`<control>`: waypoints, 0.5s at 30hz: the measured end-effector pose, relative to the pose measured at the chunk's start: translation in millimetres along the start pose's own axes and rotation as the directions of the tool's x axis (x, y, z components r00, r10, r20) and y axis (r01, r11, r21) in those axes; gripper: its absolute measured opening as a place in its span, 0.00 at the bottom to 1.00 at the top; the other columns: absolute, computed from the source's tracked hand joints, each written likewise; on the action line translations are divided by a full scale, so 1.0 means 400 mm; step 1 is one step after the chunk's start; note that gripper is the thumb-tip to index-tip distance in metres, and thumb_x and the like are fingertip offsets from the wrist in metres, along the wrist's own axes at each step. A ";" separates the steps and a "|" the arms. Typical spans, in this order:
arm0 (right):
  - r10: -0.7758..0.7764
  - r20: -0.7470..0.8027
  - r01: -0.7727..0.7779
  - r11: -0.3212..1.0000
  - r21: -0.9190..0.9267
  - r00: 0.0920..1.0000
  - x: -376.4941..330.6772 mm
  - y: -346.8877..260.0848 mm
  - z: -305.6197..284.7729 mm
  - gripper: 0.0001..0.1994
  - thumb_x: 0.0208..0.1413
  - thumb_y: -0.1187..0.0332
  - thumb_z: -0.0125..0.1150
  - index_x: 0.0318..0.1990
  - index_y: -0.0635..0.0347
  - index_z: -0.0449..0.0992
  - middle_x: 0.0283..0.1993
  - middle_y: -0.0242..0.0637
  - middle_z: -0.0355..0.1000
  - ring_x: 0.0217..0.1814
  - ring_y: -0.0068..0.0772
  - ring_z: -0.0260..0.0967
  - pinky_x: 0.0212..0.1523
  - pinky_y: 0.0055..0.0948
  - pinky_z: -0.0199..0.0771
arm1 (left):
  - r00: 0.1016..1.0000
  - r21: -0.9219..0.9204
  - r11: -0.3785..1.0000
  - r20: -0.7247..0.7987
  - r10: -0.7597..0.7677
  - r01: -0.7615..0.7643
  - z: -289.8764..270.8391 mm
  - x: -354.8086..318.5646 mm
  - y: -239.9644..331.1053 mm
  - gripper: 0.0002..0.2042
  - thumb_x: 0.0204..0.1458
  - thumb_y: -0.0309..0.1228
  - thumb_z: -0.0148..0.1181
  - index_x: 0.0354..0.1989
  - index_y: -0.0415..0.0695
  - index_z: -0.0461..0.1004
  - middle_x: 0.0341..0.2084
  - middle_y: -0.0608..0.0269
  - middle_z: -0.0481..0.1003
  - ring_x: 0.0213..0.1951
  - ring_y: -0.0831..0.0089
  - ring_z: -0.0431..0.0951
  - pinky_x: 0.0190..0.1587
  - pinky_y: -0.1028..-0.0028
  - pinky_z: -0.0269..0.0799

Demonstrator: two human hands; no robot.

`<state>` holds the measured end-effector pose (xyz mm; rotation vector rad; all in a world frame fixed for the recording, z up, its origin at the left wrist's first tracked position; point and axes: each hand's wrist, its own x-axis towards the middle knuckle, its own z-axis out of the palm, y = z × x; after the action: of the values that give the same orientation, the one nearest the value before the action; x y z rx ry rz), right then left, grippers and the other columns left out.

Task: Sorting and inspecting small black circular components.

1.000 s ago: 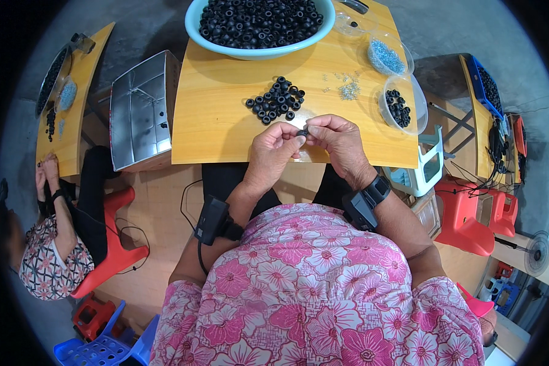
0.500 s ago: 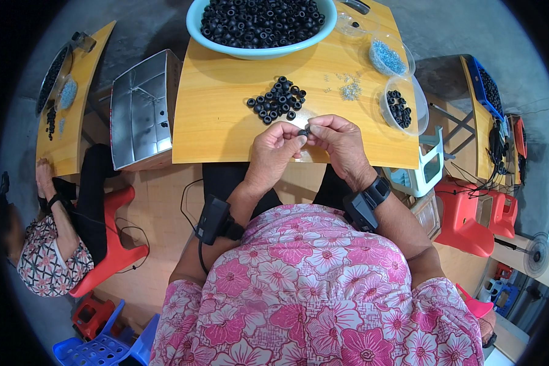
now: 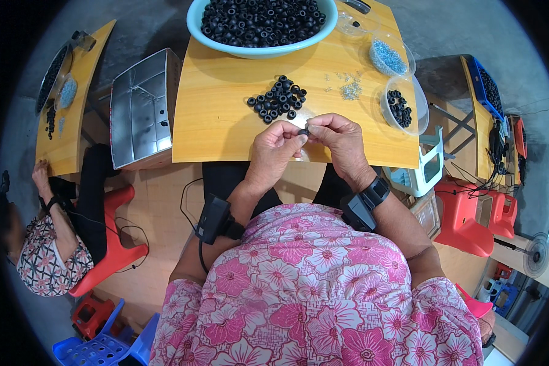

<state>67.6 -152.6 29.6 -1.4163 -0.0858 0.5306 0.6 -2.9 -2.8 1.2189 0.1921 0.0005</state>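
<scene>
Close together over the table's near edge, both hands work with pinched fingertips. My left hand [image 3: 271,152] holds a small black ring-shaped piece [image 3: 303,132] between thumb and forefinger. My right hand [image 3: 343,145] pinches right beside that piece; whatever is between its fingertips is too small to make out. Just beyond my hands lies a loose pile of black ring-shaped pieces [image 3: 278,99]. Farther right on the tabletop, tiny clear bits [image 3: 350,90] are scattered. A round clear tub [image 3: 419,110] with more black pieces stands near the right edge.
A pale blue basin [image 3: 262,53] heaped with black pieces stands at the table's far side. Another tub holds light-blue bits [image 3: 388,57]. To the left is an open carton with silvery lining [image 3: 141,104]. A co-worker [image 3: 52,256] sits at another table farther left.
My right fingertips have shifted slightly against the black piece, while my left hand stays nearly still. At the left, the co-worker's hands have moved a little.
</scene>
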 end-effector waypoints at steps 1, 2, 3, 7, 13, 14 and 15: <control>-0.014 0.009 0.014 1.000 -0.017 1.000 0.000 0.001 -0.003 0.05 0.54 0.77 0.61 0.38 0.67 0.78 0.33 0.33 0.76 0.34 0.20 0.71 0.39 0.20 0.73 | 1.000 0.003 1.000 0.000 0.001 -0.001 0.000 0.001 0.000 0.04 0.55 0.26 0.60 0.37 0.40 0.73 0.28 0.71 0.72 0.29 0.85 0.70 0.33 0.81 0.72; -0.028 0.019 0.029 0.999 -0.034 0.999 0.000 0.003 -0.005 0.05 0.53 0.77 0.61 0.37 0.67 0.78 0.33 0.33 0.76 0.35 0.20 0.71 0.39 0.20 0.73 | 1.000 0.005 1.000 -0.001 0.001 -0.001 0.000 0.001 0.000 0.04 0.55 0.26 0.60 0.36 0.40 0.73 0.28 0.71 0.72 0.29 0.85 0.71 0.33 0.81 0.72; -0.028 0.019 0.029 0.999 -0.034 0.999 0.000 0.006 -0.008 0.05 0.53 0.77 0.61 0.37 0.67 0.78 0.33 0.33 0.76 0.35 0.20 0.71 0.39 0.20 0.73 | 1.000 0.005 1.000 -0.001 0.001 -0.001 0.002 0.000 0.002 0.04 0.55 0.26 0.60 0.36 0.40 0.73 0.28 0.71 0.72 0.29 0.85 0.71 0.33 0.81 0.72; -0.103 0.014 0.103 0.973 -0.208 0.995 -0.003 0.014 -0.010 0.04 0.53 0.77 0.62 0.37 0.66 0.79 0.34 0.33 0.77 0.36 0.18 0.72 0.40 0.19 0.73 | 1.000 0.030 1.000 -0.023 0.008 -0.008 0.005 -0.002 0.005 0.04 0.55 0.25 0.60 0.35 0.38 0.72 0.24 0.70 0.71 0.25 0.85 0.71 0.30 0.83 0.69; -0.074 -0.025 0.069 0.981 -0.180 0.997 -0.017 0.023 0.000 0.06 0.54 0.77 0.61 0.39 0.66 0.79 0.35 0.32 0.77 0.37 0.17 0.72 0.41 0.18 0.73 | 0.999 0.035 0.999 -0.037 0.019 -0.018 0.004 -0.006 0.001 0.05 0.55 0.25 0.60 0.35 0.38 0.72 0.24 0.69 0.72 0.25 0.84 0.71 0.29 0.83 0.70; -0.079 -0.031 0.074 0.985 -0.159 0.996 -0.019 0.026 0.002 0.06 0.55 0.77 0.61 0.40 0.66 0.79 0.35 0.32 0.77 0.37 0.18 0.72 0.41 0.18 0.73 | 0.999 0.035 0.999 -0.033 0.021 -0.020 0.004 -0.005 0.000 0.04 0.55 0.25 0.59 0.35 0.38 0.72 0.24 0.68 0.72 0.25 0.84 0.71 0.29 0.83 0.70; -0.079 -0.030 0.073 0.985 -0.159 0.996 -0.021 0.026 0.004 0.06 0.55 0.77 0.61 0.40 0.66 0.79 0.35 0.32 0.77 0.37 0.18 0.72 0.41 0.18 0.73 | 0.999 0.035 0.999 -0.033 0.020 -0.019 0.003 -0.005 -0.001 0.04 0.55 0.25 0.59 0.35 0.38 0.72 0.24 0.68 0.72 0.25 0.84 0.71 0.29 0.83 0.70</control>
<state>56.4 -153.9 22.1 -1.5702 -0.1546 0.4423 -1.4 -4.6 -2.4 1.2554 0.2101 0.0350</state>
